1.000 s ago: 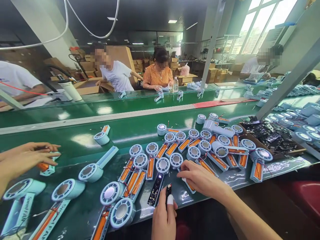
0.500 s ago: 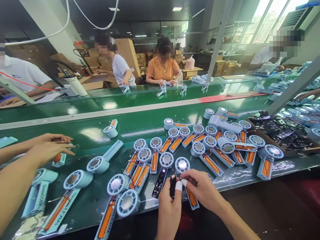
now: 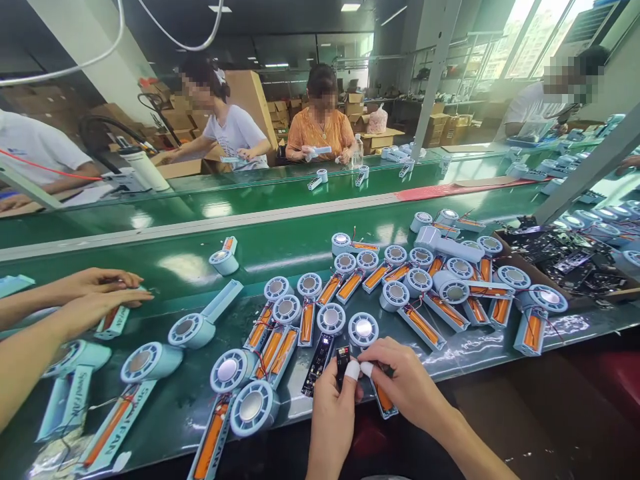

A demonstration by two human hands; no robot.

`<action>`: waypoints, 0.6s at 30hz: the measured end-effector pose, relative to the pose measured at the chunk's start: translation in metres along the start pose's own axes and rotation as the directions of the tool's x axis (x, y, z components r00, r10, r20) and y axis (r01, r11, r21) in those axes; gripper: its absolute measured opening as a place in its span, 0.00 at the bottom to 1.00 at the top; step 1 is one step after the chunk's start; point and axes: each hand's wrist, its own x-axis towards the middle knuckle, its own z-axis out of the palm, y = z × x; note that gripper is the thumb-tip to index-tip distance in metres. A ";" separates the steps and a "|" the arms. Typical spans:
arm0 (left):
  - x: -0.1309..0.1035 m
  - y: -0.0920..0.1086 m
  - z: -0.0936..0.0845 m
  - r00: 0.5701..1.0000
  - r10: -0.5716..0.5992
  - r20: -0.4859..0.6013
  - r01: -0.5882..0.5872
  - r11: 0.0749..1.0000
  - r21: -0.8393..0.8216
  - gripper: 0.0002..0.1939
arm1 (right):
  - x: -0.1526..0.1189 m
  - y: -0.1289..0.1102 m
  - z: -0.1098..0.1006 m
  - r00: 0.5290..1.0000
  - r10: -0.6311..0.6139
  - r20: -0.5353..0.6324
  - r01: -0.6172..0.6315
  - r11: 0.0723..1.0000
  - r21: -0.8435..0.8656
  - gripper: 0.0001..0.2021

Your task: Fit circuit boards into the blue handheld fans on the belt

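My left hand (image 3: 334,403), a white cot on its thumb, is closed on a small black circuit board (image 3: 343,363) with a pale connector at its top end. Close against it, my right hand (image 3: 406,375) pinches with a white-tipped finger; what lies between the fingertips is too small to make out. Under my right hand lies a light-blue handheld fan (image 3: 363,329), its orange battery (image 3: 384,400) partly covered by the hand. Left of my hands, another black circuit board (image 3: 318,367) rests on the handle of a second fan (image 3: 331,319).
Many open fans with orange batteries and loose wires crowd the bench (image 3: 295,417). A box of black circuit boards (image 3: 575,267) stands at right. At left, a co-worker's hands (image 3: 100,300) handle a fan. Beyond the green conveyor belt (image 3: 165,260), other people work.
My hands stay together at the board, with the fingertips slightly closer. Across the belt, the person in orange has lifted a light-blue part, and the person beside has turned towards a carton.
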 end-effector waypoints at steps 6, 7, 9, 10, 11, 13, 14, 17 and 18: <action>-0.008 -0.005 -0.003 0.999 -0.018 0.044 0.013 0.994 0.107 0.21 | 0.002 -0.002 0.003 0.993 -0.117 -0.005 0.112 0.963 -0.245 0.12; -0.009 -0.006 -0.003 0.998 -0.024 0.057 0.016 0.991 0.133 0.21 | 0.002 -0.003 0.003 0.990 -0.141 0.002 0.135 0.945 -0.299 0.12; -0.011 -0.007 -0.002 0.997 -0.022 0.070 0.010 0.986 0.167 0.21 | 0.003 -0.004 0.004 0.982 -0.185 0.026 0.180 0.905 -0.385 0.11; -0.011 -0.008 -0.002 0.997 -0.014 0.070 0.001 0.983 0.183 0.20 | 0.003 -0.004 0.004 0.979 -0.201 0.034 0.197 0.890 -0.410 0.11; -0.012 -0.009 -0.001 0.998 -0.001 0.066 -0.012 0.980 0.200 0.20 | 0.003 -0.005 0.004 0.977 -0.210 0.041 0.207 0.882 -0.424 0.11; -0.012 -0.010 -0.001 0.998 0.029 0.051 -0.041 0.969 0.244 0.19 | 0.004 -0.006 0.004 0.975 -0.215 0.051 0.216 0.876 -0.431 0.12; -0.012 -0.010 -0.001 0.998 0.046 0.044 -0.056 0.961 0.270 0.18 | 0.004 -0.006 0.004 0.975 -0.217 0.057 0.220 0.872 -0.437 0.12; -0.012 -0.013 -0.003 0.994 0.102 0.037 -0.109 0.931 0.349 0.16 | 0.004 -0.007 0.005 0.978 -0.194 0.070 0.206 0.884 -0.419 0.11; -0.012 -0.013 -0.005 0.991 0.123 0.043 -0.130 0.919 0.372 0.15 | 0.003 -0.007 0.005 0.982 -0.178 0.064 0.188 0.898 -0.398 0.11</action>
